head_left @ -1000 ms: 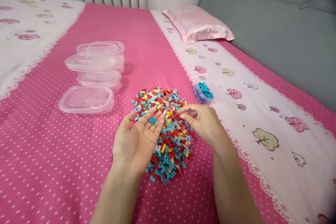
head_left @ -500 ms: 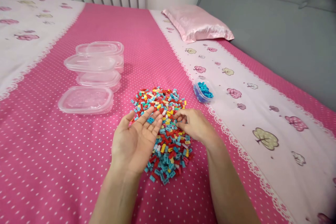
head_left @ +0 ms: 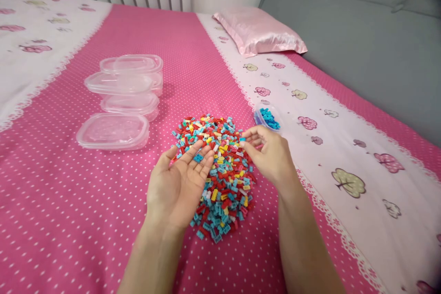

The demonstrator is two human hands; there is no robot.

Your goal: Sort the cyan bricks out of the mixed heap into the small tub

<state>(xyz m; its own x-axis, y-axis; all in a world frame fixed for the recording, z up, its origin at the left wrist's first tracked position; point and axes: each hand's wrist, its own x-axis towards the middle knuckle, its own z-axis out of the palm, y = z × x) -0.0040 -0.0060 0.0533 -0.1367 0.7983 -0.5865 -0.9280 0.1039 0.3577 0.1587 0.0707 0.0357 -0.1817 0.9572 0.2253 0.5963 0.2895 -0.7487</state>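
My left hand [head_left: 177, 183] is palm up with its fingers stretched out, holding small blue building bricks [head_left: 198, 158] on the fingers. To its right, my right hand [head_left: 270, 151] pinches a single blue brick [head_left: 242, 139] between thumb and fingertips. Both hands are over a heap of mixed small building bricks [head_left: 227, 183] in red, light blue, yellow, pink and white. A small clear tub [head_left: 257, 118] with blue bricks [head_left: 269, 118] in it stands just beyond my right hand, which covers part of its near side.
Several clear plastic containers with lids [head_left: 113, 131] stand in a row at the left. A pink satin pillow [head_left: 258, 32] lies at the back right. Everything rests on a pink patterned bedsheet [head_left: 69, 202], with a grey padded panel [head_left: 361, 41] along the right.
My right hand has lifted off the heap and moved right, and a blue brick now shows in its fingertips. My left hand has stayed almost still.
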